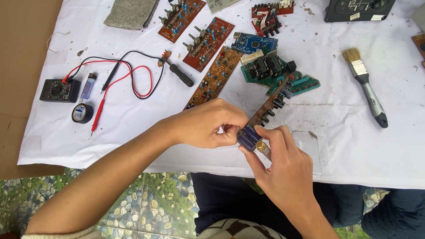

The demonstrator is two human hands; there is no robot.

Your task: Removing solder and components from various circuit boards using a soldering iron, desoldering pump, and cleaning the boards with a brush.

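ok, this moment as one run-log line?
left hand: pinching near end of brown circuit board | right hand: gripping same end by blue capacitors | brush, multimeter: untouched on white cloth

Multimeter (59,90), tape roll (82,113) far left – circuit boards (208,42) centre – brush (365,84) right, all on sheet (354,146).

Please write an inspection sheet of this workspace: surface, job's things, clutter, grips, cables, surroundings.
Surface: white sheet spread out flat, with dirt specks and stains.
Job's things: long brown circuit board with dark blue capacitors at its near end, held over the sheet.
Clutter: loose boards, paintbrush, screwdriver, tape roll, lighter, grey cloth.
Grips: left hand pinches at the capacitors; right hand holds a small brass-tipped part against them.
Cables: red and black probe leads looped from the multimeter.
Surroundings: pebble-patterned floor, brown cardboard.
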